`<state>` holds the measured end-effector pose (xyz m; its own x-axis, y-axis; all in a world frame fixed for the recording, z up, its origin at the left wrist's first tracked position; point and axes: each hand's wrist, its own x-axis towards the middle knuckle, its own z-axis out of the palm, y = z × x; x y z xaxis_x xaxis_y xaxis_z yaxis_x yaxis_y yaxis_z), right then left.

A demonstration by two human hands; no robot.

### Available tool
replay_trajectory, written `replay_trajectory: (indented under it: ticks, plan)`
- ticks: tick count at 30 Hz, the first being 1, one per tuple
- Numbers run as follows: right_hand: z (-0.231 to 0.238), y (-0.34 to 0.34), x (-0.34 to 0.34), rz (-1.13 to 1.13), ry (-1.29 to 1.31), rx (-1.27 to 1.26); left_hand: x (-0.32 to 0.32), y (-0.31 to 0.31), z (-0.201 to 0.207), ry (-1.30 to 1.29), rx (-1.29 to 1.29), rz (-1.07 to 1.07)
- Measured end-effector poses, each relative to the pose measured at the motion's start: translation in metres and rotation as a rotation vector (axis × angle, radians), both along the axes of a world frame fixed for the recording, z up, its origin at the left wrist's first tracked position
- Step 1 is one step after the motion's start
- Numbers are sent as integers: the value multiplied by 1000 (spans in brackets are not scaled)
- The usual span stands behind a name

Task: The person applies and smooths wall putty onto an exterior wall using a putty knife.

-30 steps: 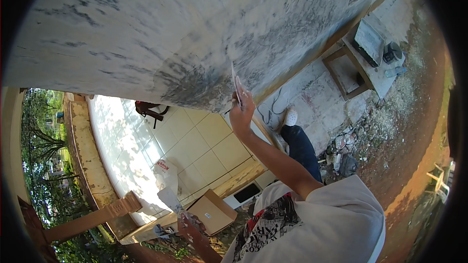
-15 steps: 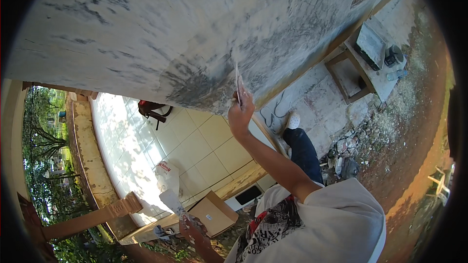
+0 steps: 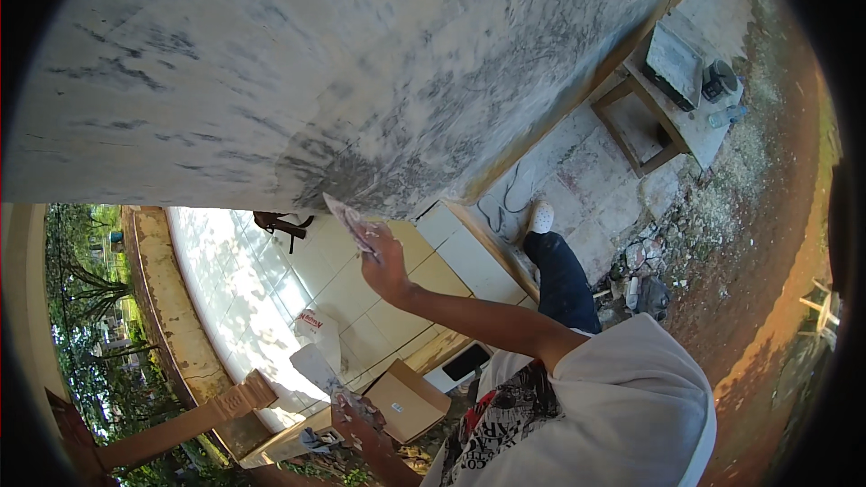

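My right hand (image 3: 387,269) is closed round a putty knife (image 3: 345,219), its arm stretched out ahead. The blade's tip is at the lower edge of a patchy grey-and-white wall (image 3: 361,63), beside a darker grey patch; I cannot tell if it touches. Lower down, my left hand (image 3: 357,417), smeared with whitish putty, grips a second putty knife (image 3: 312,368) with a broad, pale, coated blade. That blade is held away from the wall, over the tiled floor (image 3: 347,271).
An open cardboard box (image 3: 408,401) and a white bag (image 3: 317,334) lie near my left hand. At the right, a wooden table (image 3: 690,131) bears a tray (image 3: 672,65), a dark tub (image 3: 719,81) and a bottle (image 3: 727,116). Rubble (image 3: 645,257) lies beside my leg.
My right hand has moved left and down along the wall with its putty knife, toward the wall's lower edge. My left hand keeps its knife in nearly the same place. The view has shifted slightly.
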<state>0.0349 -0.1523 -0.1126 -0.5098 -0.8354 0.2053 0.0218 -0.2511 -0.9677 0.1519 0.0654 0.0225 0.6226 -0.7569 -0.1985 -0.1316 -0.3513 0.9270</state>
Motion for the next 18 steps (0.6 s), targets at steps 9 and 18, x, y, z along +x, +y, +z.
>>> replay_trajectory:
  ticks: [9,18]
  plan:
    - [41,-104,-118,-572,90,-30,29,11,-23,132,125,4]
    - [42,0,41,259,128,-82,-13,-4,13,146,99,120]
